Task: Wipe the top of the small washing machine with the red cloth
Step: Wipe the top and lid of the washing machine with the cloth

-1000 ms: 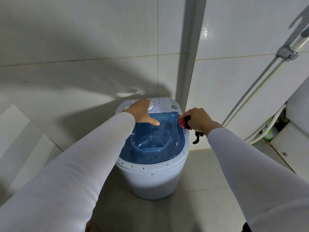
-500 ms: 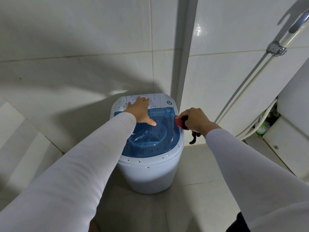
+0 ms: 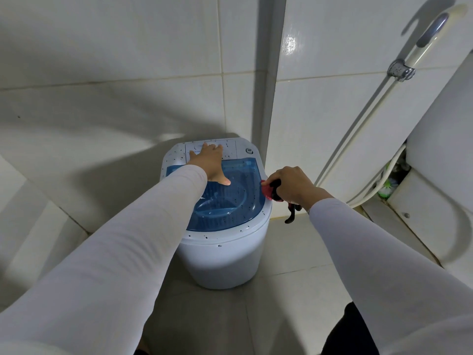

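The small white washing machine (image 3: 225, 254) stands on the floor in the tiled corner, its top speckled with dark spots. Its blue see-through lid (image 3: 230, 203) is closed. My left hand (image 3: 211, 162) lies flat with straight fingers across the white control panel and the lid's back edge. My right hand (image 3: 291, 184) grips the bunched red cloth (image 3: 267, 192) at the lid's right rim; a dark end of the cloth hangs below my wrist.
Tiled walls close in behind and to the right of the machine. A white pipe with a metal clamp (image 3: 400, 70) slants down the right wall. A white fixture (image 3: 440, 175) fills the right side. A raised tiled ledge (image 3: 38, 226) lies left.
My left hand slid back from the lid onto the control panel. My right hand with the cloth stays at the lid's right rim. The view has pulled back a little.
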`<state>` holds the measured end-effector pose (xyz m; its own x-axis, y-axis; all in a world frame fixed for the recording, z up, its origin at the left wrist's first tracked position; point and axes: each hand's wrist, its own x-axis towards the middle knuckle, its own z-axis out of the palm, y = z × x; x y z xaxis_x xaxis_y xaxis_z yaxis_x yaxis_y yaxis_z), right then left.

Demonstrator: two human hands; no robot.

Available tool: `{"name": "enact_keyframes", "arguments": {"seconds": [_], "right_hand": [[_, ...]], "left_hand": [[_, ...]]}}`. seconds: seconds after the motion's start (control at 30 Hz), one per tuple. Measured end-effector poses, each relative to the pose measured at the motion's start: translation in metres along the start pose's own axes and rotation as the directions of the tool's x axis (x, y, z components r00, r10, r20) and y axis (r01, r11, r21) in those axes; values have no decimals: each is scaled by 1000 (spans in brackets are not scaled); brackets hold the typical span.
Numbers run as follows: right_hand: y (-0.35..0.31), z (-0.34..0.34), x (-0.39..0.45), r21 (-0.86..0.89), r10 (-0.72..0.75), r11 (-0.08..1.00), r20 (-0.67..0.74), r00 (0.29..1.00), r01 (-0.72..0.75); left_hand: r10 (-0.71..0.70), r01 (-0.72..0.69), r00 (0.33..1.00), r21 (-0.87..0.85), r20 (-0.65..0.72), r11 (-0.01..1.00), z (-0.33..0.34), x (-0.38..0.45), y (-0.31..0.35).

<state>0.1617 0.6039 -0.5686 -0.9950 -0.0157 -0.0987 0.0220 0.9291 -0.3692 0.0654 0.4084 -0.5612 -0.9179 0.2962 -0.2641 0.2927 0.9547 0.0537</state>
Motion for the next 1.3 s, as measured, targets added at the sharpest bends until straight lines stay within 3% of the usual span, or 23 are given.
{"name": "enact_keyframes", "arguments": {"seconds": [0.53,1.07,1.17,1.3], "right_hand": [[-6,3,-30,-94,6,996,38,999,-2],[-11,14,-55,-79,-31,996,56,998,35],[-5,7,-58,37,-25,999,85,996,22],[7,4,-63,282,86,957,-53,995,-68]], "left_hand": [[-59,57,993,-19,-103,998,6,-17,7],[-98,84,974,-77,-204,993,10,-33,13],[-82,59,969,-102,-232,993,13,-38,11],[-45,5,968,-160,-248,987,13,-46,2]]}}
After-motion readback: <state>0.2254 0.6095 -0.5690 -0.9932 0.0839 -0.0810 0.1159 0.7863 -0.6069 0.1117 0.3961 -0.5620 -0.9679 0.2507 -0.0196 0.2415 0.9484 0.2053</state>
